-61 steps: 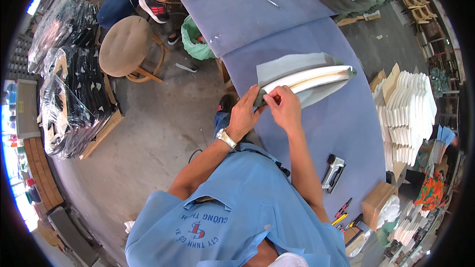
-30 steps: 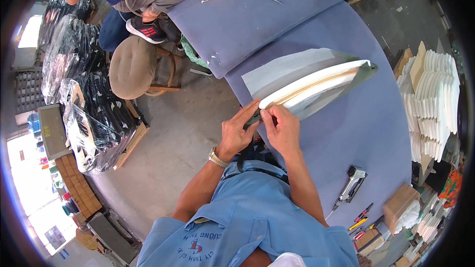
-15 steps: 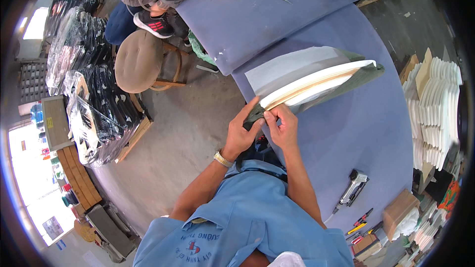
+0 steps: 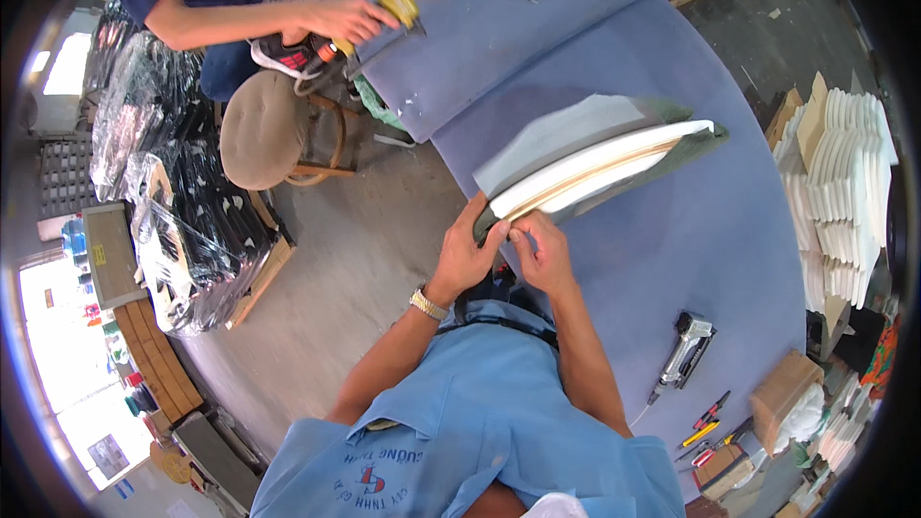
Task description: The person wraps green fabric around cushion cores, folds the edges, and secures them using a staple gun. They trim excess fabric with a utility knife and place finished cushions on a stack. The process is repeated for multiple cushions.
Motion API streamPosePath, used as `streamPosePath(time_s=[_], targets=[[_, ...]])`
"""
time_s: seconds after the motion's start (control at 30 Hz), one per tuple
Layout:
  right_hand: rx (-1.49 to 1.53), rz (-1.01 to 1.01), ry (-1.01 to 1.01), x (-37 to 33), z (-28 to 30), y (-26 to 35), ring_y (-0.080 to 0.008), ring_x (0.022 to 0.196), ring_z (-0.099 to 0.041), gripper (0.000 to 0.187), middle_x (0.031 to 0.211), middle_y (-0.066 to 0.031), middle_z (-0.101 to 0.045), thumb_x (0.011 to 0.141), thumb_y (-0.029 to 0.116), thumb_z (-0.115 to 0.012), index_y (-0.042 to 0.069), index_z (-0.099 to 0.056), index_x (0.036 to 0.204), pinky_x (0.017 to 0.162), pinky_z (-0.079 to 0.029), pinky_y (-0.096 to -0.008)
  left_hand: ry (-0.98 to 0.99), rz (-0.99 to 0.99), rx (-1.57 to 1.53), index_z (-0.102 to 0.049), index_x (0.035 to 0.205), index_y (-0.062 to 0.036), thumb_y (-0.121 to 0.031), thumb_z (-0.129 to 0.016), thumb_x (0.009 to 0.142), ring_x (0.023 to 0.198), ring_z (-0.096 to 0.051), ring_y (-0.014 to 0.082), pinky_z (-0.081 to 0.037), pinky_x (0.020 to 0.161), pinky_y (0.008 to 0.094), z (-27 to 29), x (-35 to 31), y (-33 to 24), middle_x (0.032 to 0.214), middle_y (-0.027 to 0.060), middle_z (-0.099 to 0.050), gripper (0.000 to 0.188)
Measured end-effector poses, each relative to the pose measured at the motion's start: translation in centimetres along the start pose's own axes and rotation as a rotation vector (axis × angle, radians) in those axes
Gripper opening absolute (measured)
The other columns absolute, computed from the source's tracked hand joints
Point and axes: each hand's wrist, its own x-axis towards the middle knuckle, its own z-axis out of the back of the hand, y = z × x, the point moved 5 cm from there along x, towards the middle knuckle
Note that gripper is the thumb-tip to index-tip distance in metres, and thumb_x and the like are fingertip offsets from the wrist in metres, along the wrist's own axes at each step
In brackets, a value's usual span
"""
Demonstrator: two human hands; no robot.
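Note:
A curved padded panel (image 4: pixel 566 182), with white foam on both sides of a thin wooden edge, stands on its long side on the blue-covered table. Dark green fabric (image 4: pixel 703 142) sticks out at its far end, and a pale grey sheet lies along its left side. My left hand (image 4: pixel 465 254) is closed at the panel's near end, pinching the dark green fabric, its index finger along the side. Close beside it, my right hand (image 4: pixel 542 249) pinches at the same end with thumb and index finger; what lies between its fingertips is too small to make out.
A staple gun (image 4: pixel 684 355) with a hose lies at right, near a yellow cutter (image 4: pixel 700 435). Another person's hand (image 4: pixel 357 21) holds a yellow tool (image 4: pixel 397 4) by the far table. White foam pieces (image 4: pixel 844 168) are stacked right; a round stool (image 4: pixel 261 129) stands left.
The co-worker's hand has come into view with the yellow tool. My fingertips have shifted slightly at the panel's end, and the whole view has moved a little.

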Motion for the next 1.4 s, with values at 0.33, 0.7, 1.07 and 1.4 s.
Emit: streamPosePath(time_s=[0.33, 0.7, 1.07, 1.4], targets=[[-0.576, -0.663, -0.757, -21.1, 21.0, -5.7, -0.0245, 0.109, -0.067, 0.037, 0.120, -0.0136, -0.070, 0.096, 0.016, -0.073, 0.002, -0.065, 0.129, 0.095, -0.053, -0.0344, 0.045, -0.020, 0.145, -0.051, 0.145, 0.0051, -0.033, -0.069, 0.099, 0.110, -0.069, 0.0426, -0.054, 0.093, 0.0441, 1.0, 0.8, -0.4, 0.121, 0.0297, -0.069, 0.062], [-1.080, -0.990, -0.653, -36.6, 32.3, -12.1, -0.0396, 0.121, -0.060, 0.073, 0.133, -0.0225, -0.063, 0.079, 0.008, -0.078, -0.003, -0.048, 0.146, 0.104, -0.046, -0.0465, 0.009, -0.252, 0.228, -0.051, 0.147, -0.0009, -0.035, -0.071, 0.097, 0.108, -0.069, 0.0458, -0.057, 0.091, 0.0477, 0.6, 1.2, -1.9, 0.129, 0.0296, -0.065, 0.064], [-0.017, -0.616, -0.285, -13.8, 11.2, 4.7, -0.0179, 0.098, -0.064, 0.042, 0.110, -0.0065, -0.068, 0.086, 0.012, -0.083, 0.003, -0.063, 0.122, 0.087, -0.052, -0.0332, 0.006, -0.322, 0.386, -0.045, 0.151, -0.0039, -0.038, -0.072, 0.096, 0.113, -0.066, 0.0467, -0.058, 0.091, 0.0508, -0.1, 0.0, -1.3, 0.135, 0.0264, -0.063, 0.070], [-0.194, -0.572, 0.044, -6.1, 2.6, 5.7, -0.0317, 0.085, -0.071, 0.037, 0.098, -0.0163, -0.070, 0.078, 0.011, -0.078, -0.001, -0.067, 0.111, 0.079, -0.055, -0.0358, 0.046, -0.301, 0.348, -0.035, 0.158, -0.0101, -0.004, -0.075, 0.078, 0.128, -0.058, 0.0445, -0.059, 0.095, 0.0476, -0.6, 0.0, -0.2, 0.152, 0.0174, -0.052, 0.090]])
